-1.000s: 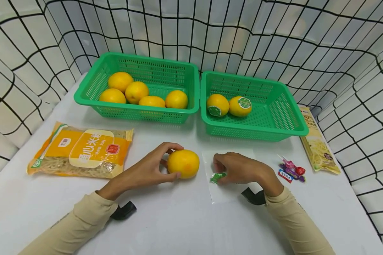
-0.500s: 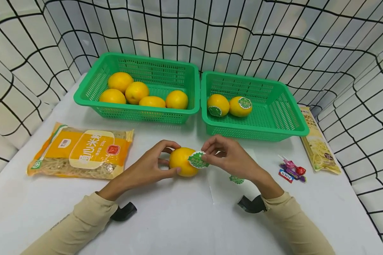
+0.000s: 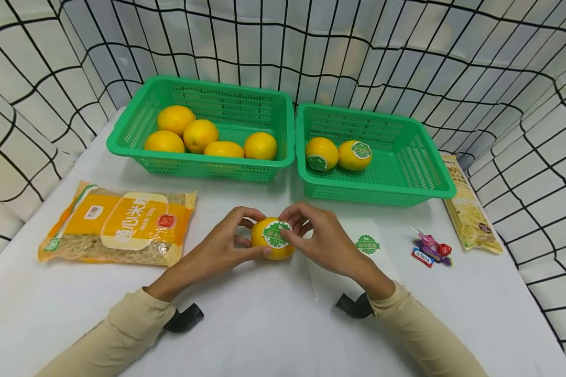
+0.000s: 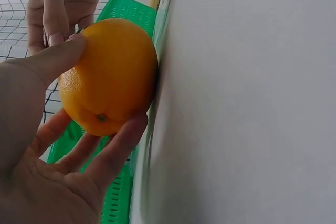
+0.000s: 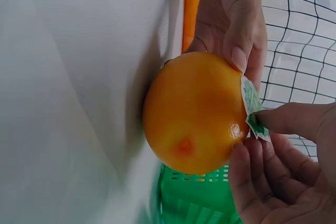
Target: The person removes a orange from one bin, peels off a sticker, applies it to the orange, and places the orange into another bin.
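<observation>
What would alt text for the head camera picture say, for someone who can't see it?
Two hands hold an orange on a white table: the left hand grips it while the right hand presses a green sticker onto it. Behind stand two green baskets, the left basket with five plain oranges, the right basket with two stickered ones.

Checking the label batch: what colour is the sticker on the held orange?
Green with a white edge, sticker; head view shows it best.

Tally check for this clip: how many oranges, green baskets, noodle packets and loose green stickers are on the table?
Oranges: 8, namely 5 in the left basket, 2 in the right basket, 1 orange in hand
Green baskets: 2
Noodle packets: 2, the large packet and the narrow packet
Loose green stickers: 1, the sticker on the sheet
Total: 13
</observation>
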`<state>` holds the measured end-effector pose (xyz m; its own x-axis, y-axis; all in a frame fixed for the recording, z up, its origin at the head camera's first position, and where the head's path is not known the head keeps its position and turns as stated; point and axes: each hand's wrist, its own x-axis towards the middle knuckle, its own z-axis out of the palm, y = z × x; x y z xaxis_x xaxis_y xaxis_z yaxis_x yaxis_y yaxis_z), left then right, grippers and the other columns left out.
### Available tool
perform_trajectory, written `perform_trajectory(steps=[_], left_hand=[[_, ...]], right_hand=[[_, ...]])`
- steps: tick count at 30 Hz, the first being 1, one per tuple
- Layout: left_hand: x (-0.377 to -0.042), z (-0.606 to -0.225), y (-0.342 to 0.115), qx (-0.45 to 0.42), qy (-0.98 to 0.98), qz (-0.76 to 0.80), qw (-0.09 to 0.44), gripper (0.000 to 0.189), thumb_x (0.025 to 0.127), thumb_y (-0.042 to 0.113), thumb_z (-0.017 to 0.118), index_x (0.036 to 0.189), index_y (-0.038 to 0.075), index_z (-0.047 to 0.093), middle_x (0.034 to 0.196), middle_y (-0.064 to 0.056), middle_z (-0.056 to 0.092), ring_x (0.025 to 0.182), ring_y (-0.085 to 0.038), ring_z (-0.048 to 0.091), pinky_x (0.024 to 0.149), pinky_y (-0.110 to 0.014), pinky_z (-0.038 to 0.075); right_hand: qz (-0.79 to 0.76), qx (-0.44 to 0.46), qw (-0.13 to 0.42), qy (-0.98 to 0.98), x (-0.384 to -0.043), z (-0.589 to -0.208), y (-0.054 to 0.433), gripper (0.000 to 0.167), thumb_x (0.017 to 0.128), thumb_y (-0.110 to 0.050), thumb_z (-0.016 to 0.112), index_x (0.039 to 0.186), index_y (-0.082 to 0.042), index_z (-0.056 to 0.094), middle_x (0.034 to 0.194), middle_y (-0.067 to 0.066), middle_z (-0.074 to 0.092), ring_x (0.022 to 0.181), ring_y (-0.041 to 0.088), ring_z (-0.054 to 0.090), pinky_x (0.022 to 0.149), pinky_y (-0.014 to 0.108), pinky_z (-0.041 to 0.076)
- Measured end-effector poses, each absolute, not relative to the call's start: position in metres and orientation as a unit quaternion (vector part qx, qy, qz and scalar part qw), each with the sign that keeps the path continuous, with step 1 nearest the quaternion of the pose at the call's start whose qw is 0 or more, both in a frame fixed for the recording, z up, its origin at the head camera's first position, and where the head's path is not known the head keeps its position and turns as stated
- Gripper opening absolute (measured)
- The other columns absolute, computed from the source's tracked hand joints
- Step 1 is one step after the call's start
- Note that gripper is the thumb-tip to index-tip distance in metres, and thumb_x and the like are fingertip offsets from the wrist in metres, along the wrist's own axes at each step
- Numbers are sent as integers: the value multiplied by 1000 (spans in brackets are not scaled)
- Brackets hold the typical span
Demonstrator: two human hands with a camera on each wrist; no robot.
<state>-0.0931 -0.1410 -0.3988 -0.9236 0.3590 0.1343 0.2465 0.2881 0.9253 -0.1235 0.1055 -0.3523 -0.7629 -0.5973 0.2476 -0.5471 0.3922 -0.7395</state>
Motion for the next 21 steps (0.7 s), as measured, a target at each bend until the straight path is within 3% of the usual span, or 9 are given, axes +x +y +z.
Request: perform_trajectory(steps=[7,11,15,18,21], left_hand=[[-93,-399,-139,188,802,565,54,63,89,14,89,138,7,50,139,-9,55,122,-28,57,95,-34,61],[-93,-399,-140,185,800,568,50,63,89,15,89,138,7,50,138,-9,55,120,-27,57,95,-34,61],[-93,-398,-139,187,795,575,44,61,89,13,88,135,6,50,137,-9,55,119,-27,58,95,-35,61],[-92,-398,-138,188,796,573,42,60,89,12,88,135,5,49,137,-11,55,118,-27,59,95,-35,60],[-92,-399,-138,185,800,570,39,61,89,12,88,136,3,49,137,-13,55,117,-28,60,95,-34,60]], right_hand=[[-361,-376,-31,853,-121,-355,106,22,96,-9,80,117,-8,72,103,1,71,86,13,64,76,26,60],[-260,-395,-97,876,-118,-355,106,23,96,-18,81,118,-16,76,105,-1,68,90,14,64,68,26,57],[-190,-394,-108,893,-117,-352,107,26,100,-27,77,126,-25,77,119,-1,67,99,15,63,61,26,54],[-184,-398,-124,890,-118,-352,108,28,99,-30,78,127,-25,77,127,-1,67,110,17,64,63,27,56],[-207,-417,-164,870,-119,-354,107,23,95,-26,83,117,-19,80,123,-2,72,113,17,65,73,29,61]])
